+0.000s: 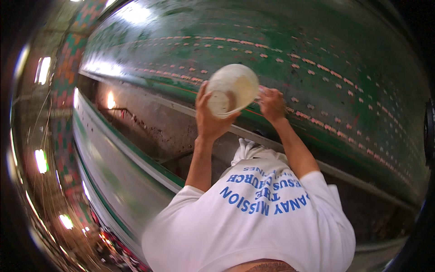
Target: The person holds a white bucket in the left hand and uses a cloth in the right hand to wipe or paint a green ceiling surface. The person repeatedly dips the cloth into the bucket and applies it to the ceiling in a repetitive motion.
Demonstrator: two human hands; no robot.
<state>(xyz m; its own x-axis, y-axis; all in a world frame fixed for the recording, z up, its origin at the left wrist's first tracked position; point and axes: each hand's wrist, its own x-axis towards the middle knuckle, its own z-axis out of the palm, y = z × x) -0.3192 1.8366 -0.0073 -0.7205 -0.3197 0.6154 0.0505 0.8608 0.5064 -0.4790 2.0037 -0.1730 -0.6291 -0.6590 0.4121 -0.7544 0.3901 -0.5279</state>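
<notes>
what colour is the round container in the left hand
Off-white: the round container shows in the head view, the only one.

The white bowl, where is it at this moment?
In the head view, the bowl is just above centre, in the left hand, with the right hand on its right.

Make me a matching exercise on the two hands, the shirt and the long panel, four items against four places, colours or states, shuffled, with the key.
1. left hand
2. right hand
3. shirt
4. long panel

A. green with rows of pinkish marks
B. just right of the pale container
C. white with blue lettering
D. holding the pale container

Pairs: 1-D, 2-B, 3-C, 4-A
</notes>
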